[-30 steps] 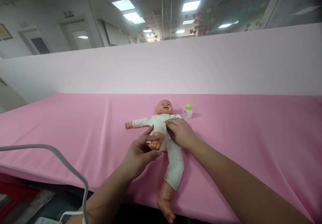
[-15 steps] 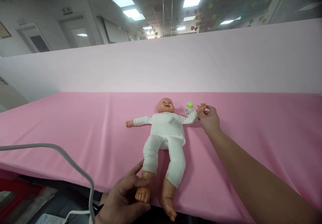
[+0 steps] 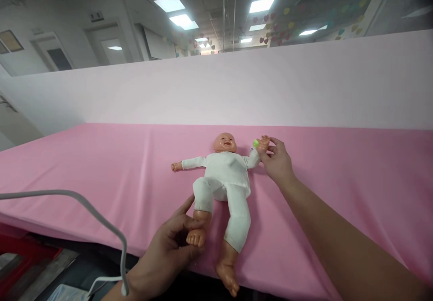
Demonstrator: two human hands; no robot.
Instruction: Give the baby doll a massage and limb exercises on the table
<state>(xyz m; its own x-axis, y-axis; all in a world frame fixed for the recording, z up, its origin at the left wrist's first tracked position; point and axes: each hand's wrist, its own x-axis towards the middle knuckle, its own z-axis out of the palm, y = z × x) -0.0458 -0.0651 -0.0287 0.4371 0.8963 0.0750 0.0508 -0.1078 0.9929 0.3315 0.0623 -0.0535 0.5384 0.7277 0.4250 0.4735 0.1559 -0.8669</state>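
1. Here, holding the doll (image 3: 226, 168) by the foot (image 3: 196, 238) at left with the left hand (image 3: 167, 247), fingers and thumb wrapped around it.
2. Pinching the doll's small hand (image 3: 264, 143) at right between thumb and fingers of the right hand (image 3: 279, 163).
3. Seeing the doll face up mid-scene on the pink cover (image 3: 135, 179), with head far and feet near.
4. Making out a green-capped container (image 3: 255, 143) beside that small hand, mostly hidden, so unable to tell whether touching.

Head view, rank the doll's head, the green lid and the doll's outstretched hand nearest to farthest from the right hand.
1. Green lid, just left of the right hand, partly behind the doll's raised hand.
2. Doll's head, farther left.
3. Doll's outstretched hand, left of the head.
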